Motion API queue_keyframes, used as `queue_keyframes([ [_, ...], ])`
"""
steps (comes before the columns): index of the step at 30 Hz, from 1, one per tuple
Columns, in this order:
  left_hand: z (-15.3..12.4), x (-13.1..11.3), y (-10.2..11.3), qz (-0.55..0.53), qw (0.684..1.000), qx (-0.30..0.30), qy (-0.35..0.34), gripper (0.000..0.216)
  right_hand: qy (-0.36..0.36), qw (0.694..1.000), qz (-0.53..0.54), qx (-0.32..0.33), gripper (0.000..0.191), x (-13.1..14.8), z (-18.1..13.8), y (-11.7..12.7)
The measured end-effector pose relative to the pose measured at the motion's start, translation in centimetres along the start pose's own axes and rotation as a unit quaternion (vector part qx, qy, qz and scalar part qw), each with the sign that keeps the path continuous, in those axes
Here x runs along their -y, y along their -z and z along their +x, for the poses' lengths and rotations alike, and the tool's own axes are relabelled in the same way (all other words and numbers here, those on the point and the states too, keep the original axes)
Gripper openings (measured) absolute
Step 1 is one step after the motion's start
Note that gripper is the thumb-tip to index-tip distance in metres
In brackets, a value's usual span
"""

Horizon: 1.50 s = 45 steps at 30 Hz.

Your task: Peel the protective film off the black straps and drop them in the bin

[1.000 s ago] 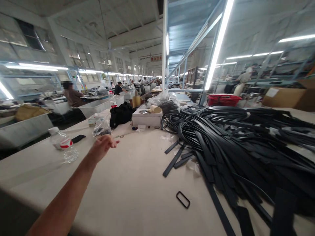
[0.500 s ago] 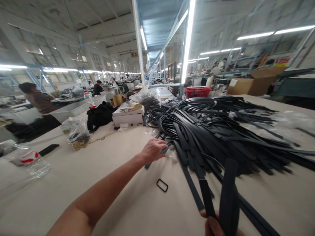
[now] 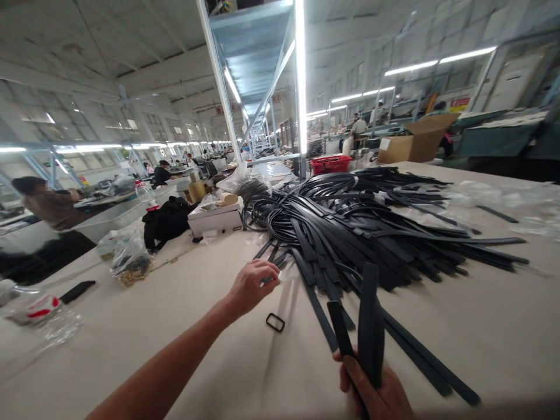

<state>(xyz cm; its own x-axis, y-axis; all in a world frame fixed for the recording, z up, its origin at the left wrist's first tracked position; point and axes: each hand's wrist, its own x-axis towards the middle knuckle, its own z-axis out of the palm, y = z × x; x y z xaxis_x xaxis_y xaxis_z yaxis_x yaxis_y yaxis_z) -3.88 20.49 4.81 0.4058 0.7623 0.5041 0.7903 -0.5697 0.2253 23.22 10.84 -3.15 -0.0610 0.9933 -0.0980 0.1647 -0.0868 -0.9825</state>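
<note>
A big heap of black straps [image 3: 359, 227] covers the middle and right of a pale work table [image 3: 184, 350]. My right hand [image 3: 376, 394], low in the view, is closed round the ends of two black straps [image 3: 365, 326] that stand up from it. My left hand [image 3: 254, 286] reaches out over the table with its fingers curled, pinching a short black strap piece at the near edge of the heap. A small black rectangular buckle loop [image 3: 275, 322] lies flat on the table just below my left hand.
At the left lie a crumpled plastic bottle [image 3: 37, 312], a black phone [image 3: 76, 291], a clear bag of small metal parts [image 3: 131, 262], a black bag [image 3: 164, 221] and a white box [image 3: 214, 217]. A red basket [image 3: 330, 164] and cardboard box [image 3: 413, 143] stand behind. A person [image 3: 48, 204] sits far left.
My left hand swung from the left side to the heap's near edge and closed on a short strap piece. My right hand came into view holding straps upright. The view turned left to right.
</note>
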Motion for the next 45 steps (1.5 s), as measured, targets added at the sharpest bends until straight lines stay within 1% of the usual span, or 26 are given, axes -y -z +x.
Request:
queue_keyframes([
  [2, -2.4, -1.2, 1.1, -0.008, 0.999, -0.046, -0.002, 0.014, 0.001, 0.999, 0.038, -0.002, 0.05, 0.1, 0.1, 0.3],
  [4, -4.9, -2.1, 1.9, 0.001, 0.996, -0.086, -0.027, 0.01, -0.005, 0.997, 0.079, 0.005, 0.048, 0.1, 0.5, 0.8],
  [5, -6.1, -2.5, 2.2, 0.013, 0.995, -0.095, -0.041, 0.01, -0.007, 0.995, 0.098, 0.007, 0.047, 0.1, 0.8, 1.0],
  [7, -8.2, -2.8, 2.6, 0.048, 0.993, -0.088, -0.055, 0.013, -0.008, 0.993, 0.115, 0.013, 0.047, 0.0, 1.2, 1.5],
  [10, -10.5, -2.8, 3.0, 0.09, 0.993, -0.063, -0.041, 0.014, -0.002, 0.992, 0.119, 0.034, 0.046, 0.6, 1.3, 1.7],
  [12, -11.4, -2.7, 3.4, 0.106, 0.993, -0.052, -0.029, 0.014, -0.013, 0.989, 0.13, 0.074, 0.045, 1.5, 0.7, 1.3],
  [15, -11.6, -2.7, 4.0, 0.118, 0.992, -0.041, -0.019, 0.016, -0.039, 0.978, 0.125, 0.162, 0.048, 3.4, -0.3, 0.0],
  [17, -11.1, -2.8, 4.5, 0.122, 0.991, -0.046, -0.024, 0.016, -0.035, 0.97, 0.115, 0.212, 0.048, 4.7, -0.5, -1.3],
  [19, -10.1, -2.8, 5.0, 0.13, 0.989, -0.062, -0.028, 0.015, -0.022, 0.965, 0.104, 0.24, 0.047, 5.5, -0.1, -2.6],
  [21, -8.8, -2.1, 5.7, 0.146, 0.985, -0.087, -0.029, 0.014, -0.019, 0.963, 0.078, 0.256, 0.048, 5.7, 0.8, -3.8],
  [24, -7.2, 0.2, 7.5, 0.176, 0.974, -0.146, -0.006, 0.012, -0.039, 0.963, 0.045, 0.264, 0.045, 5.0, 2.1, -5.2],
  [26, -6.8, 2.2, 9.1, 0.186, 0.957, -0.218, 0.037, 0.011, -0.059, 0.964, 0.04, 0.256, 0.044, 4.2, 2.9, -5.6],
  [28, -7.1, 3.9, 10.6, 0.174, 0.935, -0.298, 0.083, 0.011, -0.066, 0.973, 0.039, 0.22, 0.043, 3.6, 4.0, -5.6],
  [29, -7.4, 4.4, 11.2, 0.162, 0.926, -0.328, 0.098, 0.011, -0.064, 0.979, 0.038, 0.191, 0.043, 3.3, 4.6, -5.4],
  [30, -7.8, 4.6, 11.6, 0.149, 0.922, -0.341, 0.103, 0.012, -0.06, 0.985, 0.038, 0.158, 0.042, 3.2, 5.2, -5.2],
  [31, -8.3, 4.6, 11.8, 0.141, 0.925, -0.338, 0.101, 0.011, -0.055, 0.99, 0.038, 0.121, 0.042, 3.2, 5.9, -4.8],
  [32, -8.9, 4.5, 11.8, 0.14, 0.932, -0.321, 0.093, 0.011, -0.049, 0.994, 0.037, 0.087, 0.042, 3.3, 6.5, -4.4],
  [34, -9.8, 3.7, 11.3, 0.151, 0.95, -0.263, 0.071, 0.01, -0.039, 0.998, 0.039, 0.036, 0.043, 4.0, 7.0, -3.7],
  [36, -10.5, 2.8, 10.5, 0.16, 0.964, -0.208, 0.052, 0.01, -0.028, 0.998, 0.047, 0.019, 0.046, 5.1, 6.6, -3.2],
  [37, -10.8, 2.4, 10.1, 0.16, 0.968, -0.19, 0.041, 0.011, -0.019, 0.998, 0.055, 0.024, 0.048, 5.8, 6.1, -3.2],
  [39, -10.9, 1.5, 9.5, 0.152, 0.974, -0.166, 0.018, 0.01, 0.008, 0.995, 0.075, 0.062, 0.05, 7.0, 4.5, -3.4],
  [41, -10.7, 0.6, 9.1, 0.142, 0.979, -0.148, -0.007, 0.01, 0.031, 0.987, 0.091, 0.129, 0.049, 7.9, 2.8, -4.3],
  [43, -10.3, -0.3, 9.0, 0.131, 0.982, -0.134, -0.026, 0.01, 0.038, 0.976, 0.098, 0.192, 0.049, 8.4, 1.5, -5.6],
  [45, -9.9, -1.1, 8.8, 0.118, 0.984, -0.127, -0.043, 0.009, 0.037, 0.967, 0.094, 0.235, 0.05, 8.4, 0.9, -7.1],
])
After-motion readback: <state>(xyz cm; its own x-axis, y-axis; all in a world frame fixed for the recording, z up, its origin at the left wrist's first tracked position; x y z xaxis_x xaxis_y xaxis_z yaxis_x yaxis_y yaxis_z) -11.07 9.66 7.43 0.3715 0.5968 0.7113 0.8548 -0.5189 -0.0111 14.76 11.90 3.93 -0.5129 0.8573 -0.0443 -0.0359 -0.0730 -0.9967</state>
